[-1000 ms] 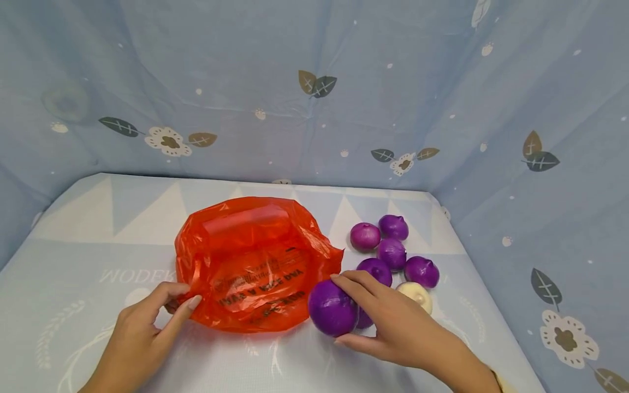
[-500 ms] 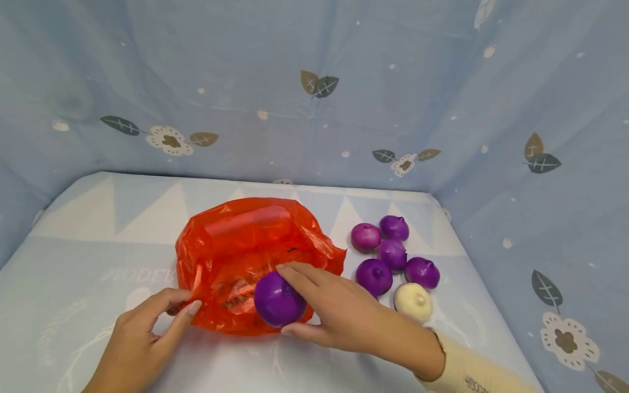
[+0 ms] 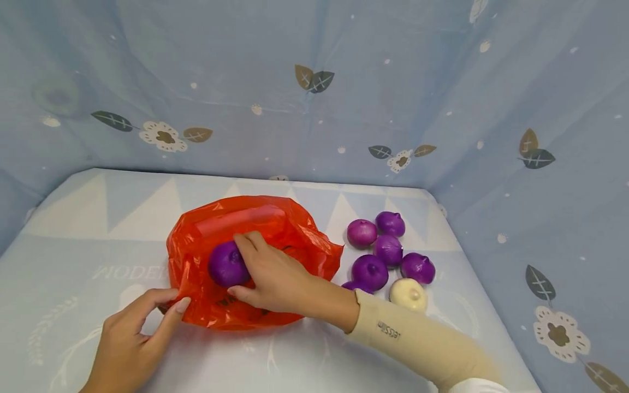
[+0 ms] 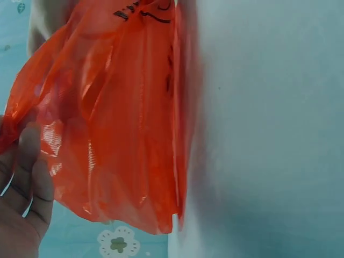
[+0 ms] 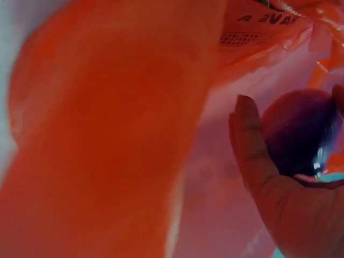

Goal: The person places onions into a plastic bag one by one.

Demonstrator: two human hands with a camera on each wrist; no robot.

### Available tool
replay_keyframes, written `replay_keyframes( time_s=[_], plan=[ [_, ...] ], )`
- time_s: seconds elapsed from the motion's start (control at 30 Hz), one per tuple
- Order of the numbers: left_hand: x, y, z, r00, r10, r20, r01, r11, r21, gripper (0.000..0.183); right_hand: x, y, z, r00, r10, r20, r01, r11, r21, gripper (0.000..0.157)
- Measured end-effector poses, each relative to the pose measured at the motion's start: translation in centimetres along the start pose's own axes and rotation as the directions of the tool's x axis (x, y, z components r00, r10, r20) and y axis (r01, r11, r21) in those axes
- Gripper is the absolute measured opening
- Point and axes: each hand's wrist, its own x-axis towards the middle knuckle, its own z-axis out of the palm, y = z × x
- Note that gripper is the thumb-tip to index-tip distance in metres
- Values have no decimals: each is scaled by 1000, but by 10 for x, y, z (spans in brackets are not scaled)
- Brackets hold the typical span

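Note:
A red plastic bag (image 3: pixel 319 252) with dark print lies on the table, its mouth spread open. My left hand (image 3: pixel 129 341) pinches the bag's near left edge between thumb and fingers; the left wrist view shows the fingers (image 4: pixel 42 183) against the red film. Inside the bag mouth, my right hand (image 3: pixel 277 278) grips a purple onion (image 3: pixel 227 266) from its right side. In the right wrist view the thumb (image 5: pixel 252 142) lies along that onion, and part of the bag fills the left of the picture.
Several purple onions (image 3: pixel 369 272) sit in a cluster right of the bag, with a white onion (image 3: pixel 408 295) at their near side. The patterned table (image 3: pixel 73 262) meets blue curtains (image 3: pixel 236 71) at the back and right.
My right hand has carried the purple onion leftward from beside the bag to inside its mouth. The left hand keeps its pinch on the bag's edge.

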Motion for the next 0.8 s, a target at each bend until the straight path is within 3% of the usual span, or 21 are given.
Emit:
replay_keyframes(
  time_s=[0.33, 0.5, 0.8],
  plan=[
    [-1, -2, 0, 1000, 7, 12, -7, 1000, -14, 28, 53, -12, 15, 996, 88, 11, -87, 994, -72, 84],
    [-1, -1, -2, 1000, 3, 19, -3, 1000, -15, 29, 68, -9, 24, 992, 123, 33, -122, 991, -51, 77],
    [-2, -2, -4, 999, -10, 31, 11, 1000, -1, 30, 84, -4, 43, 985, 173, 6, -173, 985, -1, 69]
  ],
)
